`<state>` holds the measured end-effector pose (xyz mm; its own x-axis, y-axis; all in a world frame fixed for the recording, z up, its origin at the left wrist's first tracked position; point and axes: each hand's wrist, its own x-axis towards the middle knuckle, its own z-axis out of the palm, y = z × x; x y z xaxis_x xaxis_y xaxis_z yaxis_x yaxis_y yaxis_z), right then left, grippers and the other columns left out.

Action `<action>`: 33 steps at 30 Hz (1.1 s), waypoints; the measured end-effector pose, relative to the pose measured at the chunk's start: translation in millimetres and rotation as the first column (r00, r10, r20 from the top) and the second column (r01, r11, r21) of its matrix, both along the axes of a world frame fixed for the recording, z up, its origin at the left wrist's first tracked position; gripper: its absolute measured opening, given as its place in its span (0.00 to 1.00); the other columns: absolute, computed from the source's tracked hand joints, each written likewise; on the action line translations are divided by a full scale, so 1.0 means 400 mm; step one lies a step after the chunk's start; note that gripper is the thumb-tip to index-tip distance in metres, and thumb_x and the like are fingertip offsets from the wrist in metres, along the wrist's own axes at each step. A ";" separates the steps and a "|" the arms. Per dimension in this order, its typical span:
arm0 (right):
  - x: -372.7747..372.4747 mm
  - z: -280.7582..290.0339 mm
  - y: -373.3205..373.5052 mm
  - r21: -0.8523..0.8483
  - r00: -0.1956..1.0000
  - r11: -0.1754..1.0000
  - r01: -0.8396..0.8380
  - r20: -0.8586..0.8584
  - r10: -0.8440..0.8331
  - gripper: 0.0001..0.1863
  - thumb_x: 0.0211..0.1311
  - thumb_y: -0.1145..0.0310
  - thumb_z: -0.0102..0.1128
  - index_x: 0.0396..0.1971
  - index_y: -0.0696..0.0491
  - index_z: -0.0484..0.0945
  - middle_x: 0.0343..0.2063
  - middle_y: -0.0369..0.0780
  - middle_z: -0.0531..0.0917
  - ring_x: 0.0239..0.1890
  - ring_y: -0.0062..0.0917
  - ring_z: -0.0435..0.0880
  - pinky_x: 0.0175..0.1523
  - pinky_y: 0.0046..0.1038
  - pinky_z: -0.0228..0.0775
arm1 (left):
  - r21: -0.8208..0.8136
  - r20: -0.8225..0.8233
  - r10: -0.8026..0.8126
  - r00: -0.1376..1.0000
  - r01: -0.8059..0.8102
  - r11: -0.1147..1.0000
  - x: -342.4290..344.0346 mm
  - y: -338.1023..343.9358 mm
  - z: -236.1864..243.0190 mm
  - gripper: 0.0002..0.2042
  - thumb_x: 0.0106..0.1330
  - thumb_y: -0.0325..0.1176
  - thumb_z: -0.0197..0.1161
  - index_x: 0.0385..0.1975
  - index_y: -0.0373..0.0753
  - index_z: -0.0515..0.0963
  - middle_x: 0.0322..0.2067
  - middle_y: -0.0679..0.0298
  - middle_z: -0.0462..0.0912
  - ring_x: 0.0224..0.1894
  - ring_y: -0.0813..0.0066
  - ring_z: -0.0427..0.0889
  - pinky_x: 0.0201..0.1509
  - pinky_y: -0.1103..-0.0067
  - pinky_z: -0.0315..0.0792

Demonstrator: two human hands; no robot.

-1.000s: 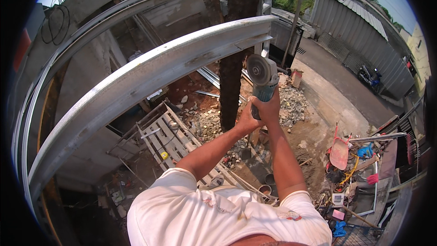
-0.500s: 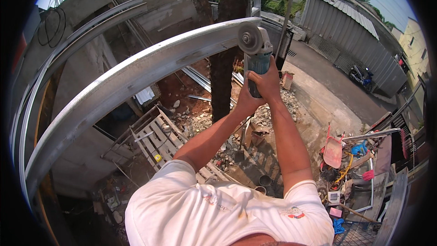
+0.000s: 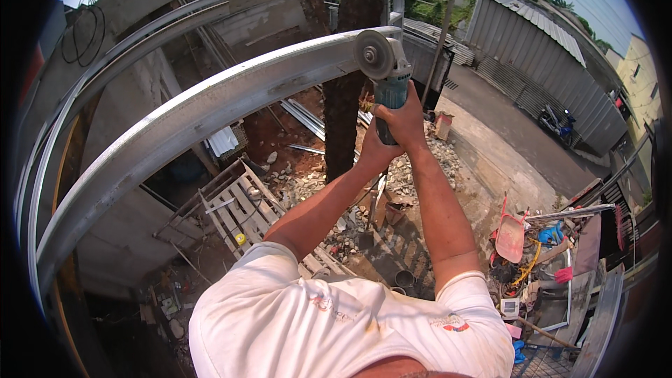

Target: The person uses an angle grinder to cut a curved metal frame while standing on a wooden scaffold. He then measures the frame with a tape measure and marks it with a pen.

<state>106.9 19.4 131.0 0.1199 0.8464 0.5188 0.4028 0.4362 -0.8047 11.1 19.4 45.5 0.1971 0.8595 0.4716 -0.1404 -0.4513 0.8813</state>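
Observation:
Both my hands are wrapped round an angle grinder (image 3: 392,93) with a teal and dark body, held out at arm's length. My right hand (image 3: 409,123) closes on the body just below the head, and my left hand (image 3: 378,151) grips the lower end. The round grey disc (image 3: 374,54) faces me, in front of the right end of a long grey metal beam (image 3: 189,116). Whether the disc touches the beam, I cannot tell. Part of the grinder's body is hidden by my fingers.
A tree trunk (image 3: 343,126) rises behind the beam. Far below lie rubble (image 3: 427,168), a wooden slatted platform (image 3: 245,203) and a red wheelbarrow (image 3: 510,236) beside scattered junk. More metal beams (image 3: 140,45) run along the left.
My hands have shifted the grinder slightly left, so its disc covers a part of the beam a little farther from the end. Both hands keep their grip.

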 end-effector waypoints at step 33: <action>-0.009 -0.001 0.021 0.035 0.998 0.999 0.039 0.040 -0.040 0.43 0.41 0.59 0.73 0.59 0.62 0.68 0.45 0.47 0.83 0.45 0.34 0.84 0.53 0.33 0.73 | -0.009 -0.044 0.024 0.999 -0.025 1.000 -0.010 0.001 0.021 0.44 0.49 0.34 0.79 0.65 0.41 0.59 0.55 0.58 0.73 0.59 0.66 0.75 0.61 0.67 0.71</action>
